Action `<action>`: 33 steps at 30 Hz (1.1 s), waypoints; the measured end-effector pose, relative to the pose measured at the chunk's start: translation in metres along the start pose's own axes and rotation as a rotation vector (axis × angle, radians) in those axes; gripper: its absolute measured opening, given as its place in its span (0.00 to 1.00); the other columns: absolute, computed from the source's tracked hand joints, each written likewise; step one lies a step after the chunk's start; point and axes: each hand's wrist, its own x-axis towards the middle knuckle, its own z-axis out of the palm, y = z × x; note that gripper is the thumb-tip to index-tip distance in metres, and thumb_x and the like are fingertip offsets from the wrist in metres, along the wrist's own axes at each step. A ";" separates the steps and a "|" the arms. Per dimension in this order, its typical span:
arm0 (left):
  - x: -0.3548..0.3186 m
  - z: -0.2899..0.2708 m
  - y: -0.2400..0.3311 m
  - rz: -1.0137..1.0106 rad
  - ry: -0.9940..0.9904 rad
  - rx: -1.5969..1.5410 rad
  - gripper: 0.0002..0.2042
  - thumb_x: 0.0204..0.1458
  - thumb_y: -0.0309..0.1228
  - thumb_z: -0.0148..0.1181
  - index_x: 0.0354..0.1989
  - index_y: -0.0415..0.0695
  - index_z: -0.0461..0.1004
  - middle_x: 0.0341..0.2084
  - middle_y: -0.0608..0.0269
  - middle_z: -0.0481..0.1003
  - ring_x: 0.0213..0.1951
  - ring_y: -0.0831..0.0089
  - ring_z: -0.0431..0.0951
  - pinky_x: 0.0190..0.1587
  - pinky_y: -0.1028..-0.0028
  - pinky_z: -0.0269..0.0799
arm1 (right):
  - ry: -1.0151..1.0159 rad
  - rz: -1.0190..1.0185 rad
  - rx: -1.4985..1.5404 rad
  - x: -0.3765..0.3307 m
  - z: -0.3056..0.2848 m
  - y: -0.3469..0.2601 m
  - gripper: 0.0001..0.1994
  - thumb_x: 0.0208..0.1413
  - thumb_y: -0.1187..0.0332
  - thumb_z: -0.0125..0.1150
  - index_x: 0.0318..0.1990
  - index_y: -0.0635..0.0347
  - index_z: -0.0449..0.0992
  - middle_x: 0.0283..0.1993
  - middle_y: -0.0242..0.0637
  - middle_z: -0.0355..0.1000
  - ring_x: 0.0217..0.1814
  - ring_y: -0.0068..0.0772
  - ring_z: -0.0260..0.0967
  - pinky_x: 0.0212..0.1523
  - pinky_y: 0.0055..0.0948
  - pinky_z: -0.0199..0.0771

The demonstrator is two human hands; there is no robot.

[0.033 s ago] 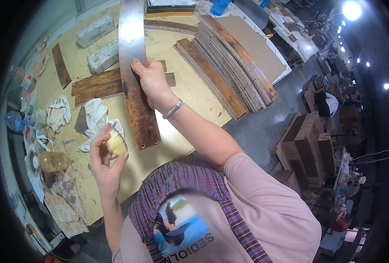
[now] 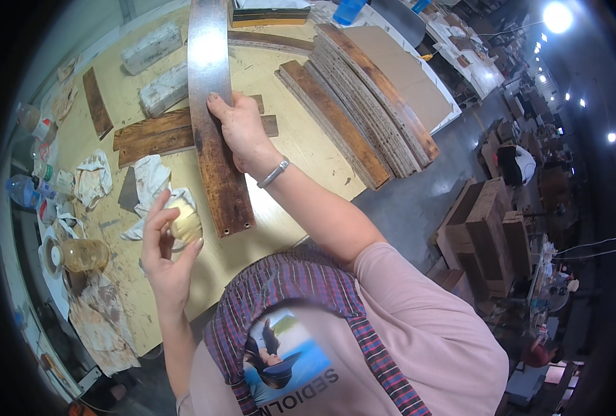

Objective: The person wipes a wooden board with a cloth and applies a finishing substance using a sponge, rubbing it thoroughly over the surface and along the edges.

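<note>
I clamp my right hand (image 2: 242, 132) over the long stave (image 2: 214, 125), steadying it; my left hand (image 2: 166, 243) pinches a yellowish pad (image 2: 185, 223) below.

I am standing in a big woodworking workshop. I am working at a broad plywood bench (image 2: 301, 149) that is carrying curved wooden staves (image 2: 363, 104), dark stained boards (image 2: 159, 135), stained rags (image 2: 148, 182) and a jar of amber finish (image 2: 82, 254). Beyond the bench, a grey concrete floor (image 2: 419, 201) is stretching away past stacked wooden crates (image 2: 492, 232) and more worktables (image 2: 460, 52), and rows of ceiling lamps (image 2: 556, 15) are shining overhead.
</note>
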 end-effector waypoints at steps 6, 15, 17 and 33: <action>0.011 0.013 0.009 0.309 -0.095 0.497 0.25 0.38 0.12 0.60 0.49 0.42 0.76 0.55 0.53 0.70 0.52 0.60 0.73 0.54 0.65 0.69 | 0.030 0.056 0.046 -0.003 0.005 -0.005 0.12 0.63 0.69 0.54 0.43 0.74 0.73 0.38 0.41 0.76 0.37 0.27 0.70 0.40 0.28 0.71; -0.025 -0.006 0.012 0.307 -0.027 0.526 0.25 0.34 0.11 0.57 0.48 0.37 0.76 0.47 0.50 0.75 0.47 0.53 0.74 0.50 0.63 0.70 | 0.053 0.080 -0.018 0.003 0.003 -0.001 0.14 0.63 0.68 0.54 0.45 0.75 0.72 0.39 0.43 0.75 0.39 0.28 0.70 0.41 0.30 0.71; -0.017 -0.001 0.018 0.400 -0.028 0.524 0.26 0.35 0.11 0.57 0.49 0.38 0.74 0.48 0.50 0.75 0.49 0.53 0.74 0.53 0.63 0.69 | 0.044 0.100 -0.019 0.005 0.004 0.004 0.14 0.63 0.68 0.54 0.45 0.76 0.72 0.39 0.43 0.75 0.39 0.28 0.70 0.41 0.30 0.71; 0.029 -0.006 -0.001 0.522 -0.052 0.565 0.26 0.40 0.11 0.58 0.52 0.42 0.75 0.48 0.51 0.73 0.49 0.57 0.74 0.50 0.66 0.71 | -0.361 0.281 -0.239 -0.033 0.007 0.012 0.16 0.64 0.64 0.53 0.49 0.72 0.73 0.40 0.40 0.75 0.39 0.25 0.70 0.42 0.29 0.72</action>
